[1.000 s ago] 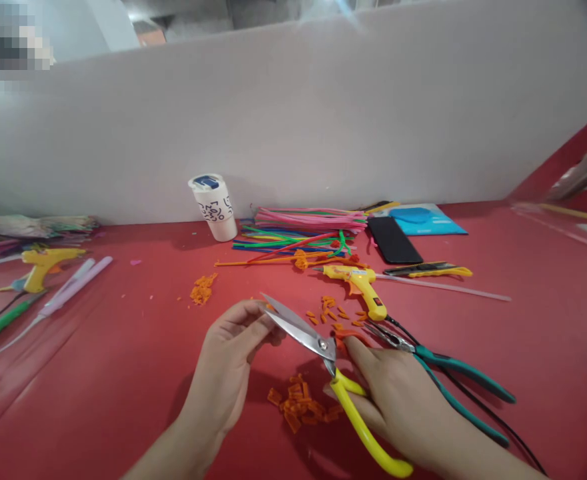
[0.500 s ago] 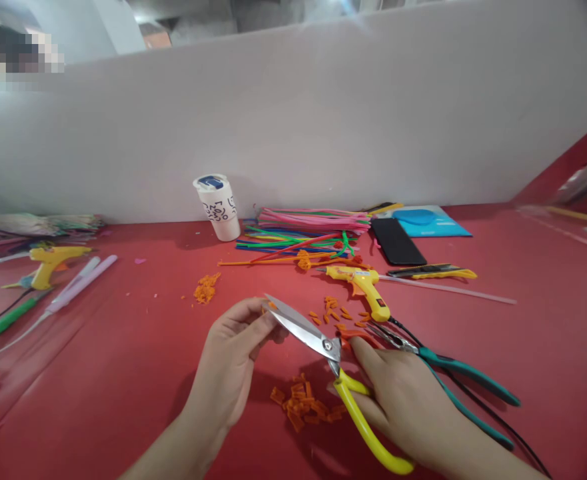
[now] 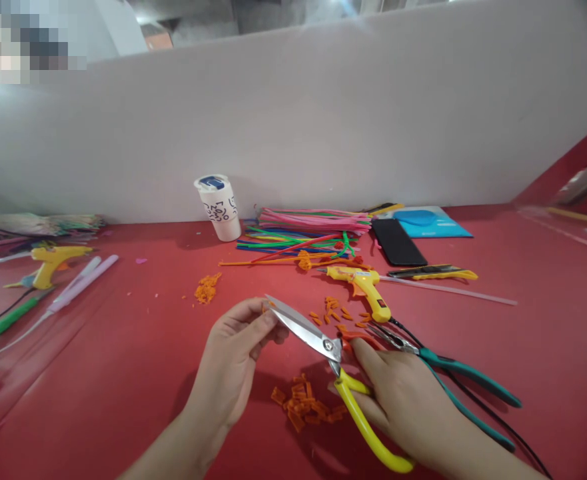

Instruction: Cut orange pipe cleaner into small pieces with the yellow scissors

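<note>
My right hand (image 3: pixel 398 393) is closed on the scissors (image 3: pixel 300 328), which have one yellow and one orange-red handle. Their blades point up and left, nearly together, with the tips at my left fingertips. My left hand (image 3: pixel 240 347) pinches a small orange piece (image 3: pixel 269 305), mostly hidden by the fingers and the blades. Below the scissors lies a pile of short orange pieces (image 3: pixel 303 403). Beyond the blades are several slim pointed orange pieces (image 3: pixel 330 312). A heap of fine orange scraps (image 3: pixel 206 289) sits beyond my left hand.
A yellow glue gun (image 3: pixel 366 287) and green-handled pliers (image 3: pixel 468 377) lie right, with a cable. Behind are pipe cleaners (image 3: pixel 313 221), a white cup (image 3: pixel 220 210), a phone (image 3: pixel 399 243) and a cutter knife (image 3: pixel 433 272). Another glue gun (image 3: pixel 50 263) is at left.
Both hands stay almost in place. The scissor blades have drawn slightly closer together at the orange piece, and less of that piece shows.
</note>
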`<move>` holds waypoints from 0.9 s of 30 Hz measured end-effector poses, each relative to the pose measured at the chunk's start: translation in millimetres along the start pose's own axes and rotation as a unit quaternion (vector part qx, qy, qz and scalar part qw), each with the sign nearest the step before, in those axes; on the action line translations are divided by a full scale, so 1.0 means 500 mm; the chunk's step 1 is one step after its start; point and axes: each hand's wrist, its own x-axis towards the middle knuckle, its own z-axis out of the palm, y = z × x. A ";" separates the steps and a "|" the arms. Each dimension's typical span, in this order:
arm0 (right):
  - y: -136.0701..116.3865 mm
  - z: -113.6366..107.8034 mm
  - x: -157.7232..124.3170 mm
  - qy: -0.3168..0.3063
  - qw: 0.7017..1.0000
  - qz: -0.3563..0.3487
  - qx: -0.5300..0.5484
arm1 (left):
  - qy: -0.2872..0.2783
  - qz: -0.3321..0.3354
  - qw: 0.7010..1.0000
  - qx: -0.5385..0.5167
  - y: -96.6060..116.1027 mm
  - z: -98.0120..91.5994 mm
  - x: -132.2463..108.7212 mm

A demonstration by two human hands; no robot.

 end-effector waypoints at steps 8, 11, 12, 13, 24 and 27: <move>0.001 0.003 -0.003 0.020 1.000 -0.010 -0.013 | 0.000 -0.009 1.000 -0.010 -0.002 -0.001 0.001; 0.000 0.002 -0.001 0.021 1.000 -0.006 -0.010 | -0.006 -0.007 1.000 -0.008 -0.002 -0.001 0.001; 0.000 0.001 0.000 0.020 1.000 -0.005 -0.009 | -0.007 -0.006 1.000 -0.008 -0.002 -0.001 0.001; -0.001 0.000 0.001 0.021 1.000 -0.004 -0.009 | -0.009 -0.005 1.000 -0.007 -0.002 -0.001 0.000; -0.005 0.001 0.007 -0.035 0.988 0.083 0.122 | -0.016 -0.028 0.999 -0.002 -0.001 0.003 0.000; -0.020 -0.015 0.017 -0.059 0.916 0.179 0.353 | -0.094 -0.110 0.989 0.003 -0.011 0.014 -0.013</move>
